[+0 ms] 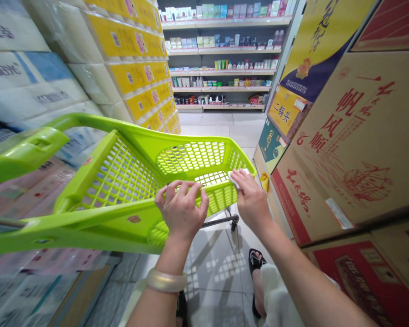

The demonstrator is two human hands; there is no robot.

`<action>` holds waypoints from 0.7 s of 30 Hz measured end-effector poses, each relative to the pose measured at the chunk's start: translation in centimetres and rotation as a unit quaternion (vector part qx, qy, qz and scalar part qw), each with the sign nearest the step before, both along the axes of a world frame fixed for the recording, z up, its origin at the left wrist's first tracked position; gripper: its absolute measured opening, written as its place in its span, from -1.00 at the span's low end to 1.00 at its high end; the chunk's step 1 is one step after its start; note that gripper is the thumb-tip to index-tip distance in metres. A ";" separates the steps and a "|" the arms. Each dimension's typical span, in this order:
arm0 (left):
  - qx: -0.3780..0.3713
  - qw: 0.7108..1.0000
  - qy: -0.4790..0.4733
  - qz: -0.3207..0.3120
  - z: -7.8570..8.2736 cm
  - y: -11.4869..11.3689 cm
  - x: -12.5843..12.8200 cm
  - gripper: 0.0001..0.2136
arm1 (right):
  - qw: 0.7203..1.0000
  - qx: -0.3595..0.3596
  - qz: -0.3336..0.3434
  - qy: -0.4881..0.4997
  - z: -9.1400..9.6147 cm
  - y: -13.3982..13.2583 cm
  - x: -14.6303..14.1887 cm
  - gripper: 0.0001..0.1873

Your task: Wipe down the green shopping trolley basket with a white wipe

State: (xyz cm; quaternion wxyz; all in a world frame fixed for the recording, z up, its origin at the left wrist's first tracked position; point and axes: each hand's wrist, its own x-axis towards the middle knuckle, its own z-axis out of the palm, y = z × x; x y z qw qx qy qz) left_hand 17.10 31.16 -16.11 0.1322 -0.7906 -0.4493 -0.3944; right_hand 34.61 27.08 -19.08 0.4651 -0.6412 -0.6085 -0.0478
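You have both arms stretched forward and down over the green shopping cart [88,223], which stands crosswise before you, between yellow packs [132,38] and cardboard cartons [354,141]. Your left forearm rises nearly straight, a pale bangle [167,280] round it, and your left hand [183,206] sits back-up on the cart's near rim. Its fingers are bent and slightly spread, hooked over the edge, with the thumb set apart to the right; you have hold of the rim, though how firmly I cannot tell. Your right forearm slants in from the lower right. Your right hand [250,194] has its fingers close together, laid over a white cloth [236,179] and keeping it against the rim near the right-hand corner.
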 end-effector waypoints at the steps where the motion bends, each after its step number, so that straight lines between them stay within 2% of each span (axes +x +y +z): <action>1: 0.001 1.000 0.000 0.001 0.0 0.0 0.0 -0.89 | 0.999 0.005 0.039 -0.017 0.1 -0.2 -0.7 -0.50; 3: 0.000 1.000 0.001 0.000 0.0 0.0 -0.1 -0.89 | 0.995 0.008 0.090 -0.034 0.2 -0.5 -1.5 -0.45; 4: 0.000 1.000 0.002 -0.001 0.0 0.0 -0.1 -0.89 | 0.995 0.006 0.090 -0.031 0.3 -0.5 -1.4 -0.45; 8: -0.003 1.000 0.002 -0.007 -0.1 0.0 -0.1 -0.89 | 0.999 -0.014 -0.033 0.033 0.2 -0.1 1.0 -0.55; 10: -0.001 1.000 0.000 -0.006 0.0 0.0 -0.1 -0.89 | 0.997 -0.017 -0.064 0.048 0.1 0.0 1.5 -0.58; 12: -0.004 1.000 0.001 -0.004 0.0 0.0 0.0 -0.89 | 0.999 -0.009 -0.025 0.033 0.2 -0.2 0.9 -0.55; 15: -0.013 1.000 0.002 -0.007 0.1 0.0 -0.1 -0.89 | 0.995 0.002 0.093 -0.016 0.5 -0.6 -0.3 -0.48; 16: -0.015 1.000 0.002 -0.008 0.1 0.0 -0.1 -0.89 | 0.994 0.001 0.109 -0.023 0.5 -0.6 -0.4 -0.48; 18: -0.018 1.000 -0.001 -0.013 0.1 0.0 -0.2 -0.89 | 0.997 -0.005 0.072 -0.006 0.5 -0.5 0.2 -0.50; 21: -0.024 1.000 -0.003 -0.018 0.1 0.0 -0.3 -0.90 | 0.998 -0.021 -0.040 0.041 0.2 -0.2 1.5 -0.56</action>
